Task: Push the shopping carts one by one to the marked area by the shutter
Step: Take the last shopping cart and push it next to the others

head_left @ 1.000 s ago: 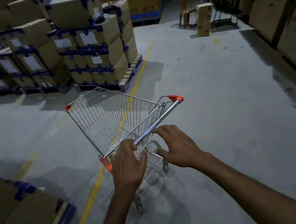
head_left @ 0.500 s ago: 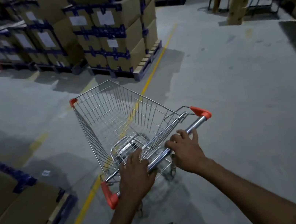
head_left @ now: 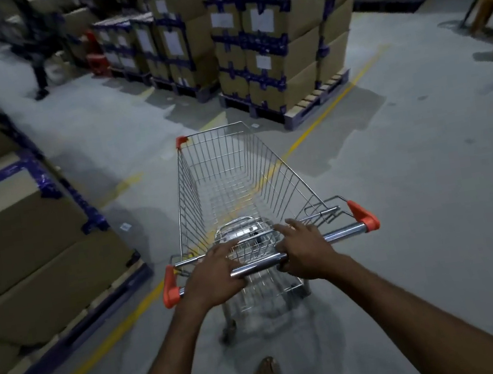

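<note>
The wire shopping cart (head_left: 191, 201) stands on the concrete floor (head_left: 431, 191) astride a yellow line (head_left: 319, 124), with palletised cartons (head_left: 283, 53) ahead. The left hand (head_left: 215, 268) and the right hand (head_left: 304, 248) grip its handle bar (head_left: 260, 265), thumbs hooked beneath.

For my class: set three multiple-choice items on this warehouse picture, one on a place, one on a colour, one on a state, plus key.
1. Where is the pallet of stacked cardboard boxes relative to the silver wire shopping cart? A inside its basket; B beyond its front; C behind the person.
2. What colour are the plastic end caps of the chrome handle bar? A orange; B green; C white.
3. What are the left hand and right hand doing? A hanging free; B lifting a box; C holding the handle bar.
Key: B, boxes stand past the cart's front rim; A, both caps show orange; C, each hand lies over the bar, thumb beneath.
</note>
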Tool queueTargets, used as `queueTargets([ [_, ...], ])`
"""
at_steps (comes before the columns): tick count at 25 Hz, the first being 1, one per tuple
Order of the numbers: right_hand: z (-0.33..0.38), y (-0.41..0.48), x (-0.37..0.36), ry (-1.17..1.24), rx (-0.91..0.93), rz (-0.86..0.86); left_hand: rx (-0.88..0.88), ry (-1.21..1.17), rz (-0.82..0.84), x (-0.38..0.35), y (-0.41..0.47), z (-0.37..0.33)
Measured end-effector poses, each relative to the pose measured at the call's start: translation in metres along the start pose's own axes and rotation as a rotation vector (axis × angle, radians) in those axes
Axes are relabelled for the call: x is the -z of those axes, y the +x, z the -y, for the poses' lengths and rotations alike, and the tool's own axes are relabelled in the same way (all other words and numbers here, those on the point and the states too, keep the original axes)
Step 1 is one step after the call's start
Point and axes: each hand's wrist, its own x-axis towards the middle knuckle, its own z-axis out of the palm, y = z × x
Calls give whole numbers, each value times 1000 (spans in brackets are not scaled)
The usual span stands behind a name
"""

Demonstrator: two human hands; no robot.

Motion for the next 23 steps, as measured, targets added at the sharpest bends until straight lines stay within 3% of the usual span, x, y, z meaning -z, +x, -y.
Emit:
queueTargets([
  [7, 11, -73, -21, -71, 72, 178, 208, -51, -8, -31, -89, -54],
  [23, 52, -284, -54, -107, 125, 68, 296, -63, -19, -104, -283, -175],
])
